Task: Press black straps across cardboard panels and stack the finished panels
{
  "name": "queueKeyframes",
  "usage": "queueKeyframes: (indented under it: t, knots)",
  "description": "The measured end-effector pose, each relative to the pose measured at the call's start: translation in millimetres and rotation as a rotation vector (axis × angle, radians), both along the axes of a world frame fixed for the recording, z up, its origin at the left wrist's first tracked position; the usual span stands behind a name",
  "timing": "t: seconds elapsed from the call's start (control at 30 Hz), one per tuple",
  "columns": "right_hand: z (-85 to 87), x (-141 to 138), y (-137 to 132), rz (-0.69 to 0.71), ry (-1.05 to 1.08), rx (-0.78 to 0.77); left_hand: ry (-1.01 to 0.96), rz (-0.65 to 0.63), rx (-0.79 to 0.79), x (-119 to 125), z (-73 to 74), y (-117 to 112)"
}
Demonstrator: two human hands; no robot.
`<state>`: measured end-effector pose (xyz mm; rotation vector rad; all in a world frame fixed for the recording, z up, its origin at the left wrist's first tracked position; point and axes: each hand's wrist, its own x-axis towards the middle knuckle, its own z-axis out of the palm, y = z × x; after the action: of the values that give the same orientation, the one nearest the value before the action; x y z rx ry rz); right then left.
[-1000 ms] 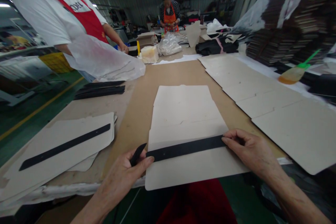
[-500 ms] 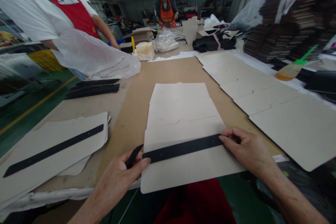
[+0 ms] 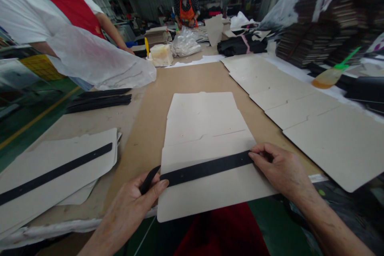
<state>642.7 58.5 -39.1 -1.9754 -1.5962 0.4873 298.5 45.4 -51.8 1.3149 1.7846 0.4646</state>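
Observation:
A long black strip (image 3: 207,167) lies slantwise across the near part of a pale board (image 3: 207,122), with the board's near edge over the front of the table. My left hand (image 3: 147,192) pinches the strip's left end between thumb and fingers. A dark pointed tool (image 3: 149,179) is also tucked in that hand; its lower part is hidden in the fingers. On the other side, my right hand (image 3: 276,164) pinches the strip's right end with thumb and forefinger.
Left are stacked pale boards (image 3: 75,152) bearing a black strip, and loose black strips (image 3: 100,100). Overlapping boards (image 3: 327,136) lie right, near a bottle with a green nozzle (image 3: 328,75). One person (image 3: 60,16) stands at left, another (image 3: 186,8) at the back.
The whole view has shifted slightly, so things sit a little further left. Both hands keep hold of the strip's ends, and the strip lies the same way on the board.

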Motion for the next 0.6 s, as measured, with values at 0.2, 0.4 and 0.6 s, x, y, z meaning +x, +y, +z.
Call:
queueKeyframes:
  t: [0.2,0.4,0.6]
  knots:
    - [-0.5,1,0,-0.003,-0.007,-0.019,0.024,-0.032,0.003,-2,-5.5,-1]
    - [-2.8,0,-1,0.005,-0.016,-0.004,0.032,-0.059,0.012,2,-0.3,-1]
    - [-5.6,1,-1,0.071,-0.084,0.052,0.039,-0.028,0.048,7,7.5,-3]
